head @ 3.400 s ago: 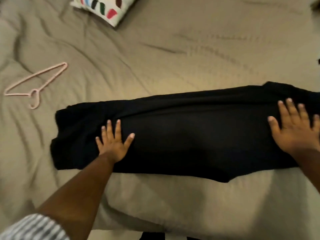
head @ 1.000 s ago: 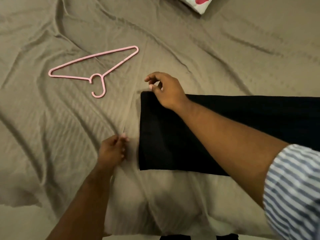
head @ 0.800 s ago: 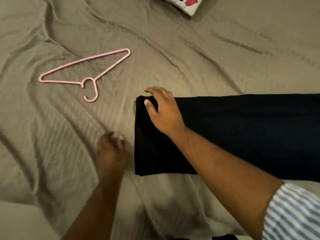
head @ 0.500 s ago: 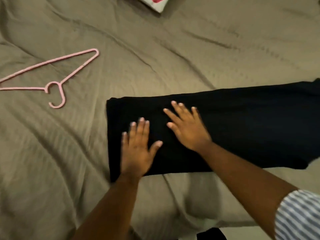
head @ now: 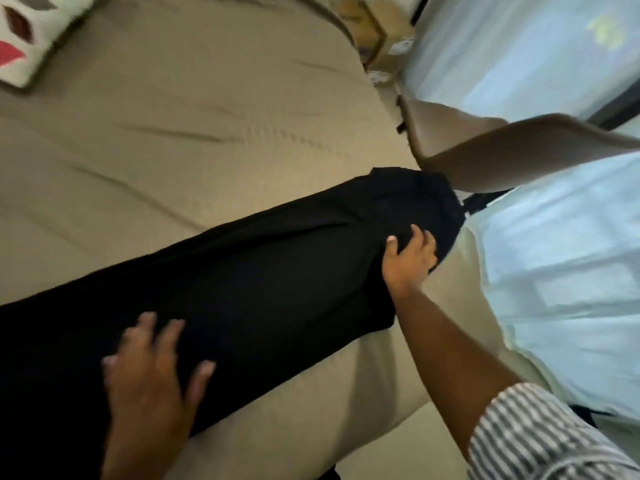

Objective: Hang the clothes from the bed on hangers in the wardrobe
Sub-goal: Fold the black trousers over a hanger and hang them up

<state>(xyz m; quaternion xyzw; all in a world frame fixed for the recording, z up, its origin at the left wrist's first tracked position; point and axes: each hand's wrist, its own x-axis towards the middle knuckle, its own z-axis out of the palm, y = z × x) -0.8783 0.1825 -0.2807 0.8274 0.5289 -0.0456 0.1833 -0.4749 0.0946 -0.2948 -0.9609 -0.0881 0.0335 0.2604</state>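
Flattening the black garment [head: 263,282] on the bed [head: 194,109].
Nearest, at seven o'clock, the left hand [head: 152,372] lies flat, fingers spread, pinning the cloth, which runs towards two o'clock. Farther, at three o'clock, the right hand [head: 410,256] curls its fingers into the garment's far end by the bed's edge; a gentle pull against the pinning palm should draw creases out.

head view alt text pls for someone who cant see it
A black garment lies stretched across a tan bed. The left hand presses flat on it, fingers spread; the right hand holds its far end near the bed's edge. A pillow lies top left.
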